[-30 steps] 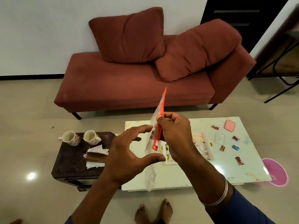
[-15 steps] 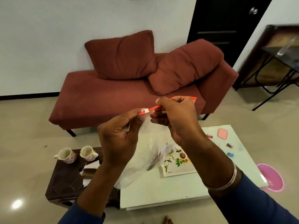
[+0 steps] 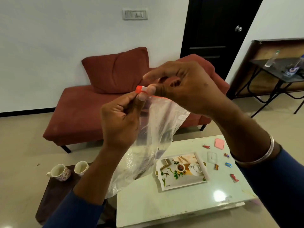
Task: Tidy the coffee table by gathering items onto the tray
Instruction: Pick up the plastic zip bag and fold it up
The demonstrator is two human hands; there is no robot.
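Clear bag (image 3: 158, 129) hangs lengthwise downward.

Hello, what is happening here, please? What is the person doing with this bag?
A person holds a clear zip bag up in the air with both hands. The left hand pinches the orange slider at its top edge, and the right hand pinches the seal beside it. Below, the tray lies on the coffee table, with small wrapped sweets loose beside it, not yet gathered.
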